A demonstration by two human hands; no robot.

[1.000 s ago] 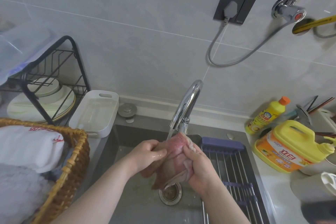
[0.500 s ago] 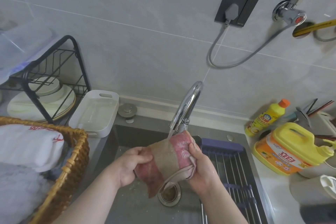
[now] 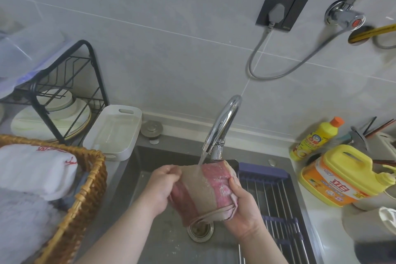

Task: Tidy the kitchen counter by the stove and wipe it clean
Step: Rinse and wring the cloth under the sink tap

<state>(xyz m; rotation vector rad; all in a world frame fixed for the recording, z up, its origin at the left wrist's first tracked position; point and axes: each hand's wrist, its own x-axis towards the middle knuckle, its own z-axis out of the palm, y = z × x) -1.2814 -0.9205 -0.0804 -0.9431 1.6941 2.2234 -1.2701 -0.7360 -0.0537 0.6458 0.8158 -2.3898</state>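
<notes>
A wet pink and tan cloth (image 3: 205, 191) is stretched between both hands above the grey sink (image 3: 171, 242). My left hand (image 3: 161, 186) grips its left edge and my right hand (image 3: 242, 210) grips its right side and lower folds. Water runs from the chrome tap (image 3: 222, 126) onto the top of the cloth. The drain (image 3: 200, 230) lies right below, partly hidden by the cloth.
A wire drying rack (image 3: 278, 210) spans the sink's right half. Two yellow detergent bottles (image 3: 340, 180) stand on the right counter. At left are a white tray (image 3: 113, 133), a black dish rack (image 3: 53, 92) with plates, and a wicker basket (image 3: 85, 188) of towels.
The cloth was bunched under the tap; my hands have since drawn apart and spread it flat under the running water.
</notes>
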